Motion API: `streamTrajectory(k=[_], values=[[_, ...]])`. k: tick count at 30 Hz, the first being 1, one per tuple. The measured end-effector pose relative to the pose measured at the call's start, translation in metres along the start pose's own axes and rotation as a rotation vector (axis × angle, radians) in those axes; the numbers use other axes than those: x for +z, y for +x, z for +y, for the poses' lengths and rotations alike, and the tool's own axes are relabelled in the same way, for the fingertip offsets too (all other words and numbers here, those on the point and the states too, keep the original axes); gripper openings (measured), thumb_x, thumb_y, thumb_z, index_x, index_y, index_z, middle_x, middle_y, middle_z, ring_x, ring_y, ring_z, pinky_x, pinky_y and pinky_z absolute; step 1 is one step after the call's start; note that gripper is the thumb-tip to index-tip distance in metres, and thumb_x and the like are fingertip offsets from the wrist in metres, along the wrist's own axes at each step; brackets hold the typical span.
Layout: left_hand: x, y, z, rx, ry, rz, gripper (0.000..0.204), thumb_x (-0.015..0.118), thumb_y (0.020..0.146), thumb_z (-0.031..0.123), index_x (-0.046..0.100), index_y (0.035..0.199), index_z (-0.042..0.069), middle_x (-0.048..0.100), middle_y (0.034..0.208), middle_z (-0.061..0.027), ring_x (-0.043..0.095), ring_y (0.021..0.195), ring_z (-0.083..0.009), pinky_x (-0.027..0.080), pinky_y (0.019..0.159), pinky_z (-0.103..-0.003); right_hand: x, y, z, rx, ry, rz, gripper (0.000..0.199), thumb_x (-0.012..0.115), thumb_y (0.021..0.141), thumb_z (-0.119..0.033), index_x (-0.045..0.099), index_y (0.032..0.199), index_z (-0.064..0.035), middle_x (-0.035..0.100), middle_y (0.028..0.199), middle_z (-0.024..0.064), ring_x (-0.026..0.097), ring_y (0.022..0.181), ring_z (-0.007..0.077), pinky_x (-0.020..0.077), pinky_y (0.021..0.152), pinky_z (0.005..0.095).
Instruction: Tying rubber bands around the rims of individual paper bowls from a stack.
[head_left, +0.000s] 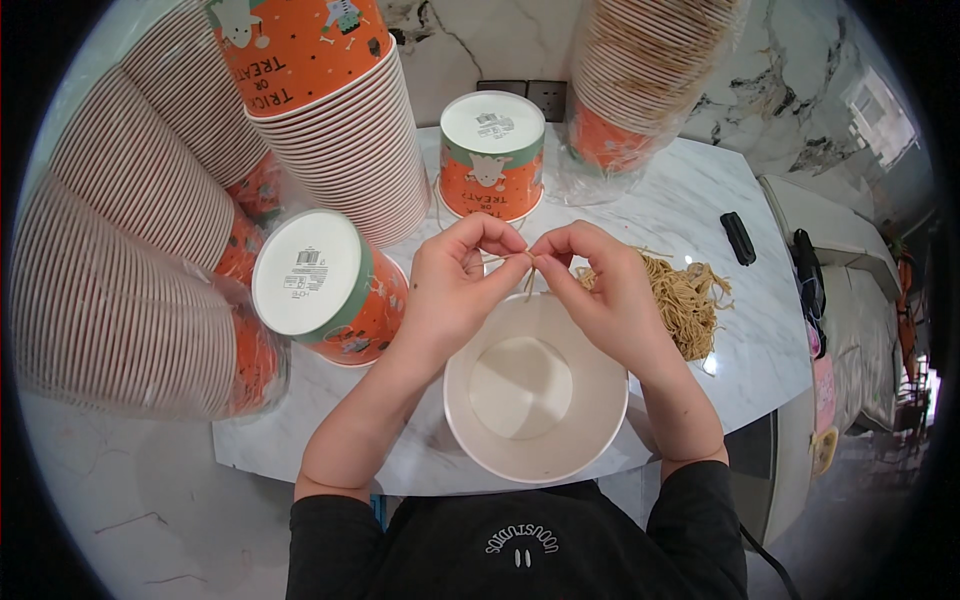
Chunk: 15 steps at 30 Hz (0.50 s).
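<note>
- Head view: the left hand and the right hand meet just above the far rim of an open white paper bucket, which stands upright at the near edge of the marble counter, close to the body so both hands can reach it.
- Both hands are nearly closed, thumb and forefinger pinched on a thin tan string stretched between them; a short end hangs down toward the rim, so the string seems to be fastened there.
- A loose heap of strings lies just right of the right hand, within easy reach.
- To the left, one orange printed bucket lies on its side, bottom facing up; another upside-down bucket stands beyond the hands.
- Tall nested stacks of buckets lean at far left, and one more stack stands far right, wrapped in clear plastic.
- A small black object lies at the right edge.
</note>
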<state>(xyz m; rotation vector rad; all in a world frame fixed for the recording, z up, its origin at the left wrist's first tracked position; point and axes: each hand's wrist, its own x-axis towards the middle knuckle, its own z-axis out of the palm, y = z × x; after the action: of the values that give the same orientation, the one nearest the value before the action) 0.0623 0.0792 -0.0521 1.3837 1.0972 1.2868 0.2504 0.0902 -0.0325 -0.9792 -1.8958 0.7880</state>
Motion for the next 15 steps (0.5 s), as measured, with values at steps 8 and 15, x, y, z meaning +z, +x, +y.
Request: streamTrajectory(k=[8,15], values=[[-0.002,-0.001,0.006,0.045,0.127,0.014,0.015,0.079,0.088,0.002,0.066,0.095,0.003,0.067,0.088,0.0065,0.034,0.059,0.0045,0.027,0.052,-0.016,-0.004,0.0,0.002,-0.038,-0.06,-0.023,0.009,0.069,0.093,-0.007,0.069,0.098,0.001,0.069,0.087,0.0119,0.067,0.079,0.0274,0.0511,0.066,0.036],[-0.007,-0.002,0.013,0.003,0.178,-0.006,0.012,0.079,0.087,0.003,0.069,0.094,0.005,0.067,0.085,0.0078,0.031,0.057,0.004,0.025,0.051,-0.017,-0.006,0.001,0.004,0.115,0.066,-0.088,0.012,0.066,0.098,-0.01,0.069,0.103,0.0003,0.07,0.086,0.0086,0.065,0.075,0.0198,0.0478,0.059,0.0316]])
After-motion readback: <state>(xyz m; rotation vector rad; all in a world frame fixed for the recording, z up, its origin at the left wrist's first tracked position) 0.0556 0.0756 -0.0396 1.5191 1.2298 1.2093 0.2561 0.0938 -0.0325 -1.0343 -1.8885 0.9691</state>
